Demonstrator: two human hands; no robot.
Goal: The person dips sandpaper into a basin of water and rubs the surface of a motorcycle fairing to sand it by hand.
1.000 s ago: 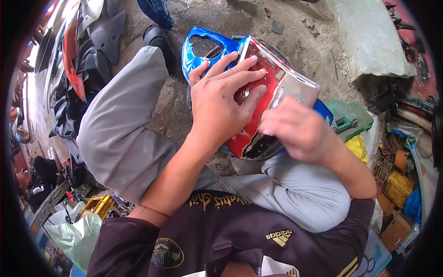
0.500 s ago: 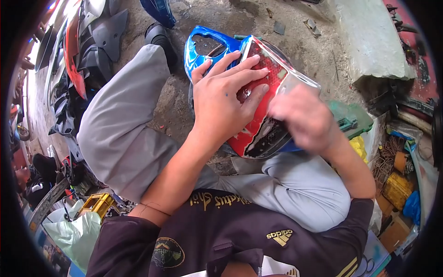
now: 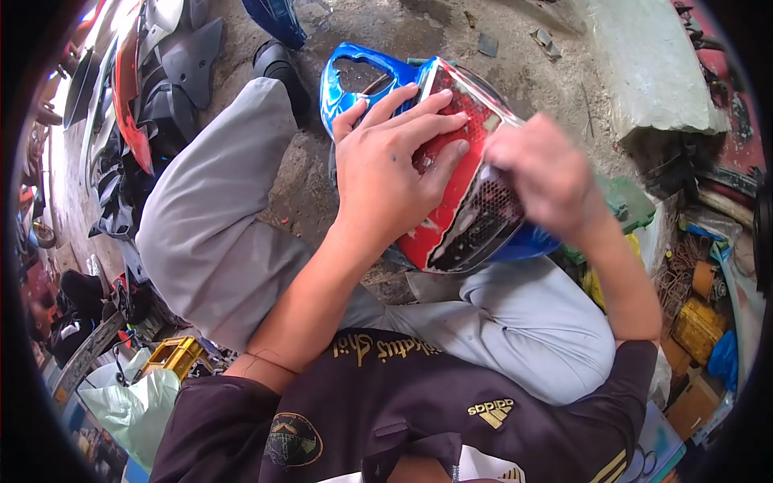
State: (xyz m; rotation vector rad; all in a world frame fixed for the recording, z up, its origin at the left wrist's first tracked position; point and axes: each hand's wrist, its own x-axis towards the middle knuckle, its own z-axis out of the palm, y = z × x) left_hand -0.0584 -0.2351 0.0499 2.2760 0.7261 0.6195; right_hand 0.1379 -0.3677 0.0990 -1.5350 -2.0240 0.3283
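Red-and-black panel point(image 3: 469, 208) lay above the concrete floor point(image 3: 555, 97), before the lap point(image 3: 523, 330). Left hand point(image 3: 393, 165) rested across its left edge, fingers spread; right hand point(image 3: 551, 177) curled at its right edge, blurred, pinch untellable. Blue part point(image 3: 403, 71) beside its upper-left corner.

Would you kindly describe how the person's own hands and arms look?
The left hand and blurred right hand wear no gloves. A small blue spot marks the left hand's back. The dark sleeves are short; gold stripes show toward the right shoulder.
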